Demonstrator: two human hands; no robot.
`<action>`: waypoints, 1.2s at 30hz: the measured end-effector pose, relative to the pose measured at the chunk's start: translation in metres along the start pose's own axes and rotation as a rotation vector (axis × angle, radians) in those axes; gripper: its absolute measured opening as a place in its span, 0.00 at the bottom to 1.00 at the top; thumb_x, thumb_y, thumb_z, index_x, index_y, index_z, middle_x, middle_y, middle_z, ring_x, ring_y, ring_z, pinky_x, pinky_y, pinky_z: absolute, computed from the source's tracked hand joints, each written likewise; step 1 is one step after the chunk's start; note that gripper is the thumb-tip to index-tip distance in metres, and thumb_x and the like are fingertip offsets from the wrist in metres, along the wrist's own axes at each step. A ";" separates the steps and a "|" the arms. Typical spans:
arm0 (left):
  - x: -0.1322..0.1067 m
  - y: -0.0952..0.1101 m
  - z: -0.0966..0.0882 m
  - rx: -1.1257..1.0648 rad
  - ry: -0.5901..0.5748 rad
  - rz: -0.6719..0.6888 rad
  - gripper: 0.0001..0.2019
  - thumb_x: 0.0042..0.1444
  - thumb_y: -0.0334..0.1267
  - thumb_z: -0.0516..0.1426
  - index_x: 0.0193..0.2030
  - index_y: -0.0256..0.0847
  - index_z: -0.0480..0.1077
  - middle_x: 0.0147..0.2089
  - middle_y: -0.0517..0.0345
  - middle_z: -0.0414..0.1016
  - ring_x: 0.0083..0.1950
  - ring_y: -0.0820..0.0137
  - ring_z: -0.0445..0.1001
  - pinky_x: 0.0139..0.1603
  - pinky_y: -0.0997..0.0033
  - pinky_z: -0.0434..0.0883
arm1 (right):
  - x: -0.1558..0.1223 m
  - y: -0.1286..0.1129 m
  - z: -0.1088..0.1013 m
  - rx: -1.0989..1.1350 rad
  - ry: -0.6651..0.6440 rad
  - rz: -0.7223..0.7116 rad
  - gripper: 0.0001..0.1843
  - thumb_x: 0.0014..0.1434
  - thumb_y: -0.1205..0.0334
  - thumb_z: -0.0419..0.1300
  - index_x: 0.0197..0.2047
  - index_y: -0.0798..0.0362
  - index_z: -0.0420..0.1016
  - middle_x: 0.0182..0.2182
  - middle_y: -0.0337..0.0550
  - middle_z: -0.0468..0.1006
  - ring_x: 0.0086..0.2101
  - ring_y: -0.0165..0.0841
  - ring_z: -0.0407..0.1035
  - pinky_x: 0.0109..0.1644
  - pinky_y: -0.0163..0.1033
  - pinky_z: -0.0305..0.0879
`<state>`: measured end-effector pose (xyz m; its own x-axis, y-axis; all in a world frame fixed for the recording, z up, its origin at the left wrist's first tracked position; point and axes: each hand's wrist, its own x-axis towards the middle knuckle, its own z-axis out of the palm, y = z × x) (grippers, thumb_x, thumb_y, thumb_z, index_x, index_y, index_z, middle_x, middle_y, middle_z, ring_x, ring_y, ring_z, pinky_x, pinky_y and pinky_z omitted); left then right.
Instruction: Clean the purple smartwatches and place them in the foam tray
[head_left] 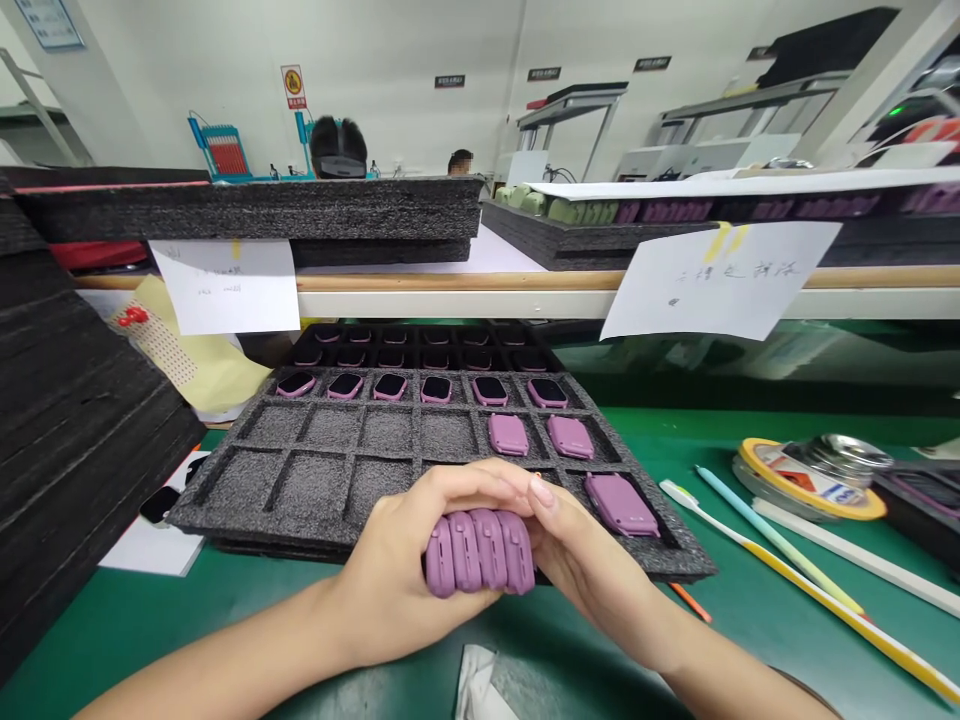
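Left hand and right hand clamp four stacked purple cases at the foam tray's six o'clock edge; an uneven squeeze might spill them

A black foam compartment tray lies in the middle of the green table mat. At its 6 o'clock edge, the left hand and right hand close together around a row of purple plastic watch cases. Three loose purple watch bodies lie in compartments toward 3 o'clock. A row of black-faced watches fills the 12 o'clock side, with a second black foam tray behind it. A stack of black foam sheets stands at 9 o'clock. Thin plastic sticks and a flat yellow-rimmed tape roll lie at 3 o'clock.
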<state>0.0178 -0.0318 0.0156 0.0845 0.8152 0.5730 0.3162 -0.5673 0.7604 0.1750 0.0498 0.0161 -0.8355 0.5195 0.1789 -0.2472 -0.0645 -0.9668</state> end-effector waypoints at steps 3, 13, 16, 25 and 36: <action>0.000 0.000 0.000 0.005 -0.005 -0.012 0.29 0.52 0.24 0.67 0.57 0.49 0.65 0.58 0.61 0.79 0.56 0.73 0.79 0.59 0.78 0.73 | -0.001 0.000 -0.001 -0.037 0.003 0.013 0.22 0.68 0.39 0.56 0.46 0.49 0.76 0.43 0.42 0.77 0.46 0.35 0.71 0.52 0.38 0.68; -0.001 0.003 0.001 -0.028 0.010 -0.110 0.22 0.56 0.29 0.66 0.54 0.49 0.66 0.57 0.59 0.80 0.53 0.68 0.82 0.57 0.69 0.77 | -0.001 -0.005 0.005 -0.070 -0.007 0.089 0.21 0.64 0.42 0.63 0.50 0.49 0.71 0.45 0.43 0.75 0.47 0.37 0.73 0.51 0.41 0.72; -0.001 0.004 0.000 0.012 0.014 -0.110 0.25 0.52 0.27 0.67 0.53 0.50 0.67 0.57 0.60 0.80 0.52 0.68 0.82 0.55 0.71 0.77 | 0.000 -0.001 0.003 -0.104 0.016 0.053 0.25 0.66 0.36 0.57 0.48 0.50 0.73 0.44 0.44 0.76 0.46 0.37 0.72 0.51 0.41 0.71; -0.006 -0.002 -0.003 0.017 -0.037 -0.109 0.28 0.52 0.23 0.65 0.57 0.49 0.65 0.56 0.57 0.80 0.56 0.65 0.81 0.58 0.66 0.77 | -0.007 -0.016 -0.005 -0.066 -0.063 0.035 0.29 0.73 0.37 0.42 0.57 0.47 0.73 0.53 0.45 0.78 0.53 0.38 0.73 0.63 0.48 0.67; -0.007 -0.003 -0.003 0.116 -0.080 -0.180 0.26 0.56 0.28 0.66 0.58 0.51 0.66 0.56 0.59 0.81 0.58 0.66 0.80 0.61 0.66 0.75 | -0.061 -0.051 -0.040 -0.798 0.495 -0.206 0.12 0.67 0.47 0.61 0.49 0.39 0.81 0.45 0.42 0.84 0.46 0.41 0.78 0.51 0.45 0.77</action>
<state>0.0130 -0.0363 0.0103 0.0902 0.9115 0.4013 0.4387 -0.3981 0.8056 0.2581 0.0559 0.0475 -0.4656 0.7688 0.4384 0.1938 0.5719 -0.7971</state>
